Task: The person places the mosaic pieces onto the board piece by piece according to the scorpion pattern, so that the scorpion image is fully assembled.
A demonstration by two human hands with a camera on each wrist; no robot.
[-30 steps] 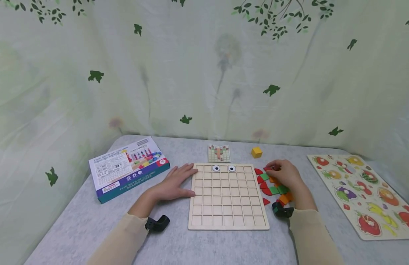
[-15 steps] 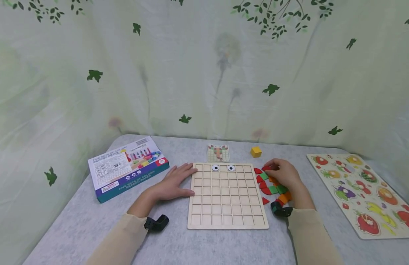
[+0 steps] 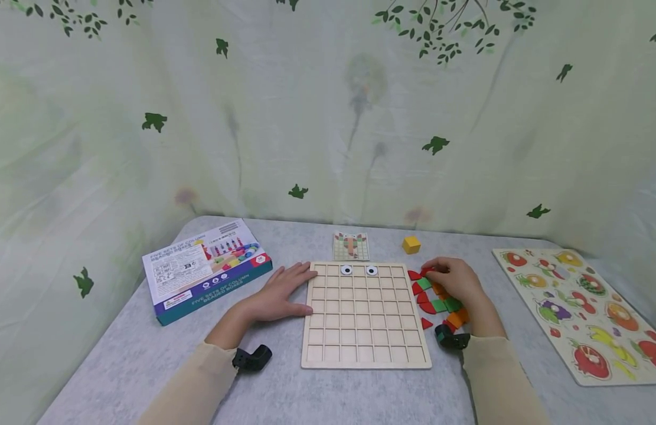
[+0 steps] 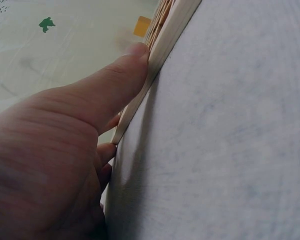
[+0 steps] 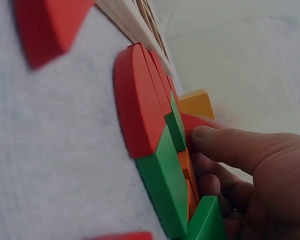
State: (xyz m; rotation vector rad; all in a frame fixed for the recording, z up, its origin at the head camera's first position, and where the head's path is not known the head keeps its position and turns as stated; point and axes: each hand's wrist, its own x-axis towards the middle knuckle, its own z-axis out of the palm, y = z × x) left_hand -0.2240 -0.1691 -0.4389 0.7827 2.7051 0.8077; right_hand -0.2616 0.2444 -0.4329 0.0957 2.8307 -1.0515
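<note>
A wooden grid board lies flat in the head view, with two round eye pieces in its top row. My left hand rests at the board's left edge, fingers spread; in the left wrist view its thumb touches the board's side. Right of the board, my right hand is over a cluster of red, green and orange blocks. Between its thumb and fingers it pinches a red block, mostly hidden by the thumb. A green block and a curved red block lie beside that hand.
Behind the board lies a small pattern card, with a yellow cube to its right. A beaded-column toy box sits at the left. A fruit puzzle board lies at the right. A printed curtain hangs behind the table.
Both hands keep nearly the same place; the right hand's fingers have shifted very slightly at the red block. The head view moves a little.
</note>
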